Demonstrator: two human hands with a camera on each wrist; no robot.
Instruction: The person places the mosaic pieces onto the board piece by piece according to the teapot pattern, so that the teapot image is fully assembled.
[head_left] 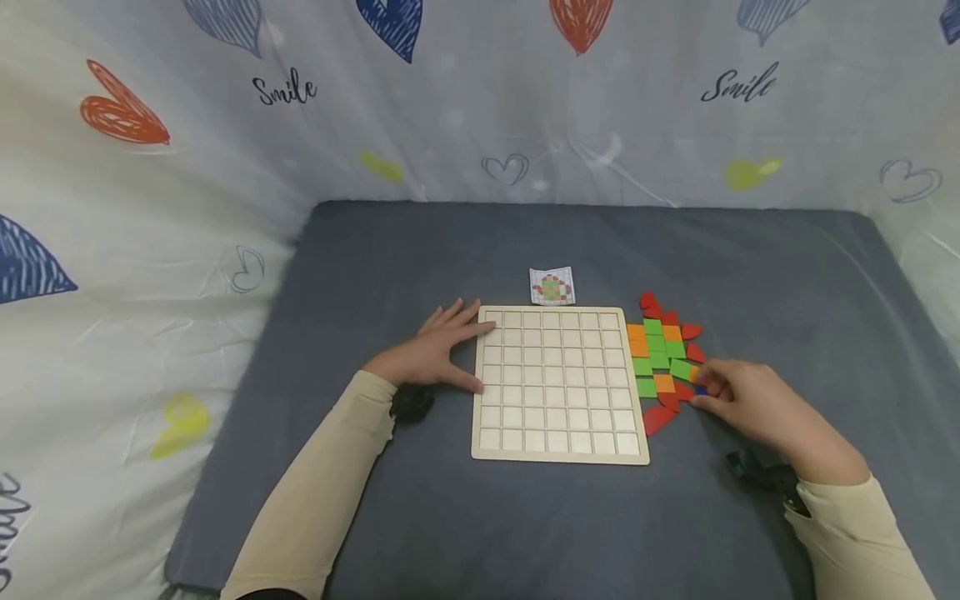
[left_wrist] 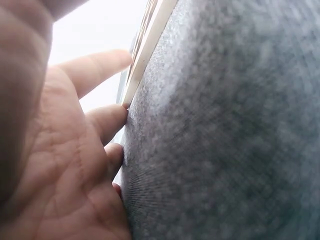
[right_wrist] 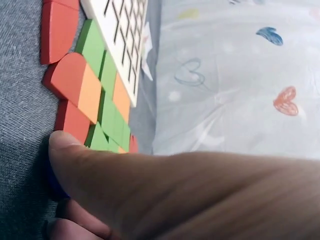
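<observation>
A pale wooden grid board (head_left: pixel 555 387) lies flat on the grey cloth, its square cells bare. My left hand (head_left: pixel 435 346) rests at its left edge, fingers and thumb spread. In the left wrist view, fingertips (left_wrist: pixel 117 117) touch the board's side (left_wrist: pixel 150 47). To the right of the board lies a cluster of green tiles (head_left: pixel 658 360), orange tiles (head_left: pixel 637 340) and red rounded tiles (head_left: pixel 660 419). At the cluster's right side my right hand (head_left: pixel 757 408) pinches a blue tile (head_left: pixel 701 390) between thumb and curled fingers. In the right wrist view the thumb mostly covers this blue tile (right_wrist: pixel 56 185).
A small printed pattern card (head_left: pixel 552 287) lies just beyond the board's far edge. Grey cloth (head_left: pixel 555 533) covers the table. A white curtain (head_left: pixel 450 108) with printed hearts hangs behind it and along the left side.
</observation>
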